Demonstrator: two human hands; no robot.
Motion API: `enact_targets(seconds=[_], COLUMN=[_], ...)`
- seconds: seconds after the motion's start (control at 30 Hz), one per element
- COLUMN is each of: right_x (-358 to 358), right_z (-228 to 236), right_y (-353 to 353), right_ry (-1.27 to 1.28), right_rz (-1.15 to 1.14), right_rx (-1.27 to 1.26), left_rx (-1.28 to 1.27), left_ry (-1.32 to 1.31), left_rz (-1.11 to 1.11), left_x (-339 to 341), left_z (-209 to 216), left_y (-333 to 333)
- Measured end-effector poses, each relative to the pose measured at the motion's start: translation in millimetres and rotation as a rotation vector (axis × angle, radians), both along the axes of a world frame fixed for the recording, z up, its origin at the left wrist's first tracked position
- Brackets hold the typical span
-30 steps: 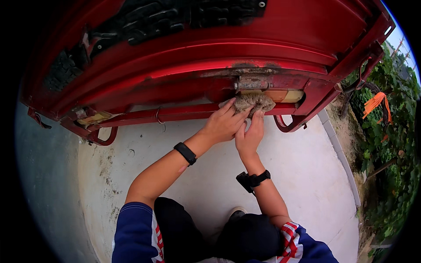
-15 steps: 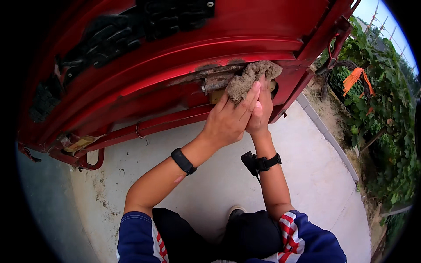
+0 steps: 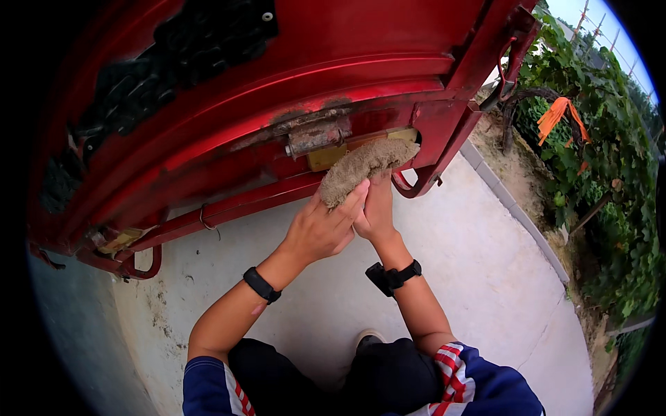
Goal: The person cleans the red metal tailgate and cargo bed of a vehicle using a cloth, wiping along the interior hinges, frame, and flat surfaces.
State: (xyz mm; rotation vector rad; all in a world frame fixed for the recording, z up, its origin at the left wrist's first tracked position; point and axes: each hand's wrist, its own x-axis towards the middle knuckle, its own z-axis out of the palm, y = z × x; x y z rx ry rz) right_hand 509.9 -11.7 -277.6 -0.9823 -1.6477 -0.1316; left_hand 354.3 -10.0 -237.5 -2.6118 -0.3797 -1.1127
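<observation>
Both my hands are on a bunched, grey-brown cloth (image 3: pixel 361 168), close to the lower edge of a red metal vehicle panel (image 3: pixel 298 76). My left hand (image 3: pixel 320 225) has its fingers bent against the cloth's near left side. Beside it, my right hand (image 3: pixel 378 208) grips the cloth from below, its fingertips hidden behind the fabric. Just above and left of the cloth, a rusty hinge (image 3: pixel 316 139) sits on the panel. A yellow plate (image 3: pixel 326 158) shows under that hinge, partly covered by the cloth.
A red hook-shaped bar (image 3: pixel 147 267) juts out at the panel's lower left, and a thin wire loop (image 3: pixel 206 218) hangs from its edge. Pale concrete (image 3: pixel 479 277) lies below. Right of a low kerb (image 3: pixel 496 182) grow leafy vines (image 3: pixel 603 187) with an orange ribbon (image 3: pixel 553 119).
Both hands have come down and left with the cloth, toward me. The rusty hinge, partly covered before, now shows more fully.
</observation>
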Motion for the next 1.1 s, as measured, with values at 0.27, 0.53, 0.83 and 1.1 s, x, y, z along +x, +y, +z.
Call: enact_targets(seconds=[0.27,0.53,0.83,1.1], right_x=[-19,5,-21,-89], right_z=[8,-9,87,235], right_y=[17,-25,-48,-58], right_ry=[0.227,0.147,0.072,-0.257], right_rz=[0.069,-0.039,-0.076,0.084], right_rx=[0.076,-0.017,0.009,-0.032], left_rx=[-0.096,-0.22,-0.343,-0.572], left_ry=[-0.115,0.066,-0.06,0.153], left_rz=[0.044,-0.008,-0.041,-0.155], left_x=[-9,-6,-32,-187], left_z=[1,-1,67,189], left_y=[4,-20,-34,-64])
